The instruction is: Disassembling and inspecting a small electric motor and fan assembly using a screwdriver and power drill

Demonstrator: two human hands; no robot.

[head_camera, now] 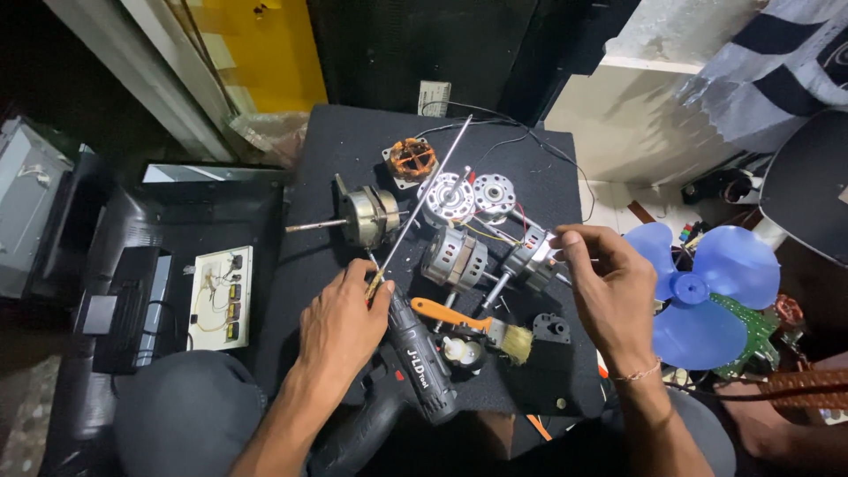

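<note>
The left hand (340,322) pinches a long rod (422,203) slanting far-right; the right hand (609,287) pinches its fingertips nearby, contents unclear.

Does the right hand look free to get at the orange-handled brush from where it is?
Probably yes. The right hand hovers just above and right of the brush, which lies uncovered on the black mat. Its fingertips pinch something small, so that may need putting down first.

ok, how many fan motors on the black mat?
5, maybe more hidden. Brass-coloured motor with long shaft at left; two silver round motors mid-mat; two grey ribbed motors below them. The copper-wound stator is not counted.
</note>
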